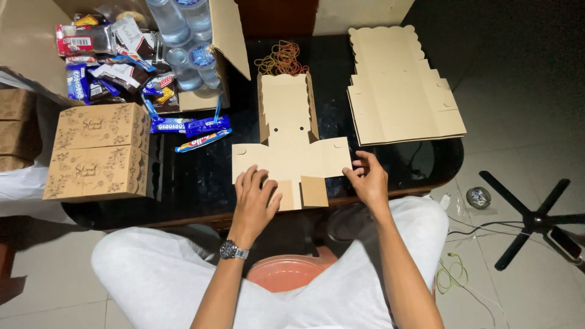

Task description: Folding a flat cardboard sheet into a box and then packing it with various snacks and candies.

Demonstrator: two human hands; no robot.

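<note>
Hands [255, 198] on flat tan box blank [291, 143]

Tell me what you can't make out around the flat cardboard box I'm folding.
- Head view: the left hand covers the cardboard box's lower left flap.
- The water bottles are cut off by the top edge.
- The rubber bands are too small and tangled to count.

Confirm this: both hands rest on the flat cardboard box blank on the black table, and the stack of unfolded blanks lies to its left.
Not quite. The head view shows the stack of unfolded blanks to the right of the cardboard box blank. Both the left hand and the right hand rest on it, on the black table.
</note>
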